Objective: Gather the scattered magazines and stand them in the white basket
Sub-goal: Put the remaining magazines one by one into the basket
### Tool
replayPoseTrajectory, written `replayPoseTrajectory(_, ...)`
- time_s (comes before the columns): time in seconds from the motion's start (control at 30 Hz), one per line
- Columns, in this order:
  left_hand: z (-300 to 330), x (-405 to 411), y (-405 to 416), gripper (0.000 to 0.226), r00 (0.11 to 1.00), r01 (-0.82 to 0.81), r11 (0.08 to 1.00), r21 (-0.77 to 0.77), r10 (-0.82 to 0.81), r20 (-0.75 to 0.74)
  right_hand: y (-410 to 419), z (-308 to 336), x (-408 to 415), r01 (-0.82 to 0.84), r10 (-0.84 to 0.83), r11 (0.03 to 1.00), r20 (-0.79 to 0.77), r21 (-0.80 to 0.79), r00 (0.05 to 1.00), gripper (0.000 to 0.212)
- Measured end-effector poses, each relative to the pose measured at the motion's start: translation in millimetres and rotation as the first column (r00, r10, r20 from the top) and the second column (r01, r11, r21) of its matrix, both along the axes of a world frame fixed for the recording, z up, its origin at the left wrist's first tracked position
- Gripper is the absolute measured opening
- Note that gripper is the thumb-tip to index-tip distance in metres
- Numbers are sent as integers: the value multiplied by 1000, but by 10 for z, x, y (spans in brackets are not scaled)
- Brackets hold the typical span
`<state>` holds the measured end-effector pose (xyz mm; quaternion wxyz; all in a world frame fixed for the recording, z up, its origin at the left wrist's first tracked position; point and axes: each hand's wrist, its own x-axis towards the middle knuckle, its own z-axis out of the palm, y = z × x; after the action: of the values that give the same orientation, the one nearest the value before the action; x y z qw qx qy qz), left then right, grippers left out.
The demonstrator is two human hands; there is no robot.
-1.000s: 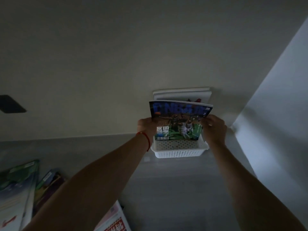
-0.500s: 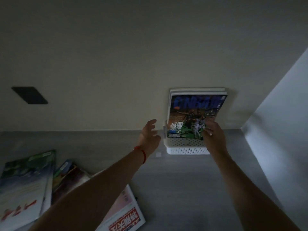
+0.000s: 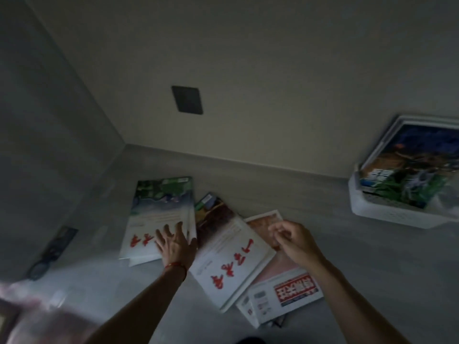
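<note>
Three magazines lie fanned on the grey counter: a green-topped magazine (image 3: 159, 214) on the left, a brown-topped magazine (image 3: 227, 259) in the middle, and a pink magazine (image 3: 285, 291) with a red headline underneath on the right. My left hand (image 3: 175, 244) is spread flat, fingers apart, on the lower right of the green-topped one. Above the pink one hovers my right hand (image 3: 293, 240), fingers loosely curled, holding nothing. The white basket (image 3: 387, 214) stands at the right edge with a basketball magazine (image 3: 412, 175) upright in it, others behind.
A dark switch plate (image 3: 187, 100) is on the back wall. A dark socket panel (image 3: 60, 240) with a cable sits on the left wall near the counter. Blurred pinkish things fill the lower left corner.
Both hands have left the basket and the basketball magazine now stands in it. My view has swung left; the left hand has landed on the green-topped magazine.
</note>
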<state>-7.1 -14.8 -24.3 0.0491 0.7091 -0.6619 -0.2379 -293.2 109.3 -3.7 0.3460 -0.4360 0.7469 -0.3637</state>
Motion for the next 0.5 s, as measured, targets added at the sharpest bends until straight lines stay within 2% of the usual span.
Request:
replayPoseTrajectory(0.07, -90, 227, -148, 85, 999, 6, 996, 91, -10, 47, -127, -15, 380, -99, 99, 995, 10, 29, 995, 18)
replayPoseTrajectory(0.17, -203, 426, -284, 91, 988, 93, 983, 161, -111, 108, -270, -29, 787, -149, 149, 986, 11, 70, 989, 19)
replayPoseTrajectory(0.33, -298, 573, -299, 90, 938, 311, 943, 122, -325, 122, -396, -67, 1148, -164, 169, 982, -49, 90, 984, 23)
replayPoseTrajectory(0.4, -311, 613, -250, 92, 849, 497, 863, 89, -505, 156, -419, -72, 1223, -138, 146, 986, -81, 98, 986, 21)
replayPoseTrajectory(0.5, -324, 627, -189, 89, 585, 795, 602, 74, -793, 172, -454, -60, 1258, -61, 80, 993, -190, 105, 978, 20)
